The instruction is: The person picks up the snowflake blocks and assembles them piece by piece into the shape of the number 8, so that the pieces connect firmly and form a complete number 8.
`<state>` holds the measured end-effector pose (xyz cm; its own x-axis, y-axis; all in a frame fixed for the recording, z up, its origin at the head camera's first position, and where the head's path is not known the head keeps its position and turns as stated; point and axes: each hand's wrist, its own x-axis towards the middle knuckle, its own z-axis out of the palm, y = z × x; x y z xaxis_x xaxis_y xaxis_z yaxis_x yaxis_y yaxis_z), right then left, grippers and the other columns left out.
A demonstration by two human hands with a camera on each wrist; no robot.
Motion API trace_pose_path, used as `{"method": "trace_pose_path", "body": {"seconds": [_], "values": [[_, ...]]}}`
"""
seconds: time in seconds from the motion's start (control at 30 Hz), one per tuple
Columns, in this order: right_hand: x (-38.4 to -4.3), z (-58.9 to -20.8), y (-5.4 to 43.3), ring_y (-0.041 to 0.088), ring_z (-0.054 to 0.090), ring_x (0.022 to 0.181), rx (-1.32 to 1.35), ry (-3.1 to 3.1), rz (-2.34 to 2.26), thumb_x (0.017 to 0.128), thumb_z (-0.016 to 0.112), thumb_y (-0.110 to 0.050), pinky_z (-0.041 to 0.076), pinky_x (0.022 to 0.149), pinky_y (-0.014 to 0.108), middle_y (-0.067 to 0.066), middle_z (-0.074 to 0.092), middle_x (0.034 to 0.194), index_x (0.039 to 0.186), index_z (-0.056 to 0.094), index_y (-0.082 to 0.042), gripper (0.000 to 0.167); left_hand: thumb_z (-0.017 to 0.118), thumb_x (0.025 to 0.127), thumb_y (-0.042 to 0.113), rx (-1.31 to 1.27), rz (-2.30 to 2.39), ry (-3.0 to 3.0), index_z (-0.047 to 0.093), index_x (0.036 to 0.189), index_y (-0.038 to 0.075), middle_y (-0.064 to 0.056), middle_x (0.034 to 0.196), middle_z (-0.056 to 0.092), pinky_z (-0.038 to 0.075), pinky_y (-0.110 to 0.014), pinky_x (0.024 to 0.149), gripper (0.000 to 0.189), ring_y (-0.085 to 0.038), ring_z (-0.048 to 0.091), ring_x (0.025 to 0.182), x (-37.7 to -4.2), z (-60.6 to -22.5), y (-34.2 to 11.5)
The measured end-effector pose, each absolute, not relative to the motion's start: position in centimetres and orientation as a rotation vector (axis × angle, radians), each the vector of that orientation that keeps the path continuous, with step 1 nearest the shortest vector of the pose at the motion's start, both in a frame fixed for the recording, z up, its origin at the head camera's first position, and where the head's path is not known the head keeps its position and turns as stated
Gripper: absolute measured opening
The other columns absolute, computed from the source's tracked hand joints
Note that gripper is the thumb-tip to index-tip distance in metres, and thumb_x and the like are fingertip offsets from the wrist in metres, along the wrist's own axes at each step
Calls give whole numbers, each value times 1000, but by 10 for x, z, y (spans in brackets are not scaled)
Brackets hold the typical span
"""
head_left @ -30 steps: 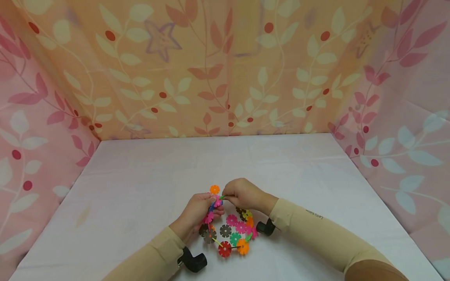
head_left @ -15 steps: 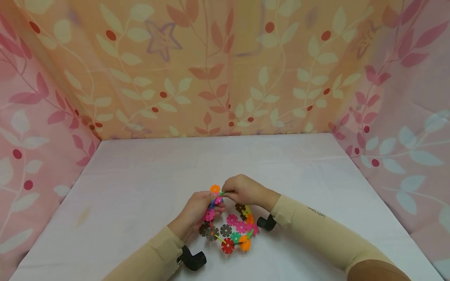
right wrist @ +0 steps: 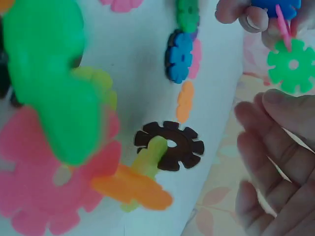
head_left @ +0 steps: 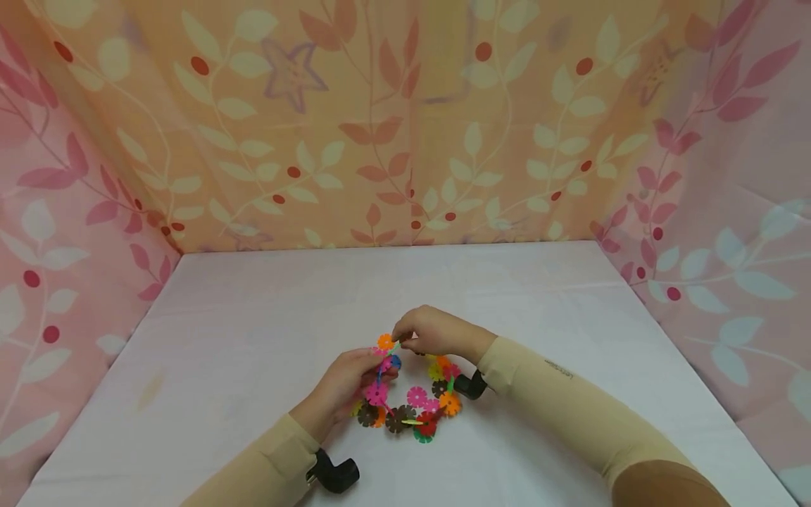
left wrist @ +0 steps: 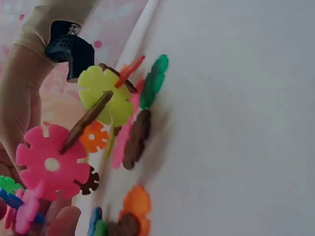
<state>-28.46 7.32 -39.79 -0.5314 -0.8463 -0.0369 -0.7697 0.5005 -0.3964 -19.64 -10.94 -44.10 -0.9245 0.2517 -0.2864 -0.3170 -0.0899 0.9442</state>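
A string of interlocking plastic snowflake discs (head_left: 376, 393), in pink, brown, orange, red, yellow and other colours, loops between and below both hands. My left hand (head_left: 345, 380) pinches it near a blue disc (head_left: 395, 362) and pink ones at its upper end. A bright green disc (right wrist: 292, 65), slotted to a pink one, sticks out there. Beside that green disc is my right hand (head_left: 443, 332); in the right wrist view its fingers (right wrist: 268, 152) are loosely bent just below the disc's edge, and whether they touch it is unclear. An orange disc (head_left: 385, 342) stands above the left fingertips.
White cloth covers the table (head_left: 266, 303), with floral fabric walls (head_left: 412, 141) behind and at both sides. Pink discs (head_left: 417, 396) lie inside the loop; whether they belong to the string is unclear. A black camera mount (head_left: 336, 473) hangs at the left wrist, another (head_left: 471, 385) at the right.
My right hand has risen slightly and shifted left, its fingers loosening from the green disc. The string's lower part has swung, with the red disc moving right and up.
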Motion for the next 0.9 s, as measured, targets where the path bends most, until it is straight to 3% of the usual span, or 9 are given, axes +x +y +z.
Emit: {"method": "trace_pose_path", "body": {"seconds": [0.13,0.37,0.57,0.73,0.9], "values": [[-286,-404,62,10,53,84,-1355,2562,-258,86,64,-18,40,81,32,-10,65,86,94,71,-16,11,48,93,24,-137,2013,1856,58,94,-3,-16,94,66,52,-32,76,29,-27,64,90,-193,-444,-120],[-279,-415,44,9,44,80,-1462,2555,-2,81,69,-22,27,68,29,-15,61,84,94,69,-28,15,53,88,31,-168,1962,1880,56,90,0,-16,87,67,53,-29,66,31,-22,65,78,-187,-444,-133],[-271,-419,35,11,43,80,-1516,2637,209,77,73,-32,26,68,31,-13,54,84,98,63,-29,24,55,87,34,-247,1891,1914,58,91,1,-9,77,66,50,-25,55,33,-14,59,61,-185,-447,-141],[-270,-419,35,12,45,86,-1437,2657,234,76,73,-34,29,71,31,-11,55,91,105,59,-26,33,58,87,40,-240,1847,1957,62,95,-1,-7,77,66,50,-25,55,41,-13,60,62,-187,-450,-142],[-272,-423,40,10,45,79,-1425,2606,111,77,73,-27,28,70,31,-14,57,81,99,58,-25,26,66,80,43,-183,1827,2039,58,81,1,-8,76,67,50,-26,60,43,-18,65,69,-189,-451,-141]]}}
